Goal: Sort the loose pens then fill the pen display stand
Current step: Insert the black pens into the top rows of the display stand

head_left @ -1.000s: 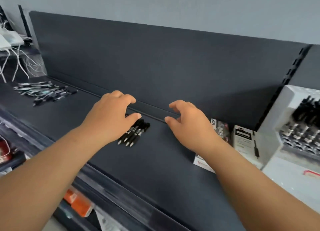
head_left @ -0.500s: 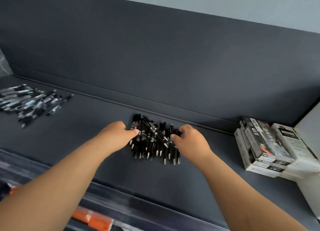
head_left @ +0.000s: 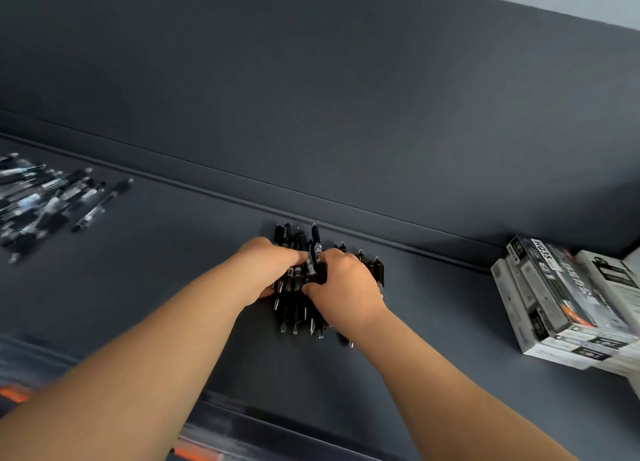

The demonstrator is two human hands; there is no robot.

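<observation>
A bunch of black pens (head_left: 300, 308) lies on the dark shelf (head_left: 166, 260), tips pointing toward me. My left hand (head_left: 266, 270) presses in on the bunch from the left and my right hand (head_left: 343, 287) from the right, fingers curled round the pens' upper halves. A few pens (head_left: 375, 266) stick out to the right of my right hand. A second, looser pile of black and clear pens (head_left: 45, 201) lies at the far left of the shelf. The pen display stand is out of view.
Stacked white pen boxes (head_left: 561, 301) sit at the right end of the shelf. A dark back panel (head_left: 311, 114) rises behind the shelf. Orange items (head_left: 194, 453) show on a lower level beneath the front edge.
My two hands have closed in toward each other and squeezed the spread black pens into a tighter bunch. The view has tipped down and left, so the display stand has left the frame.
</observation>
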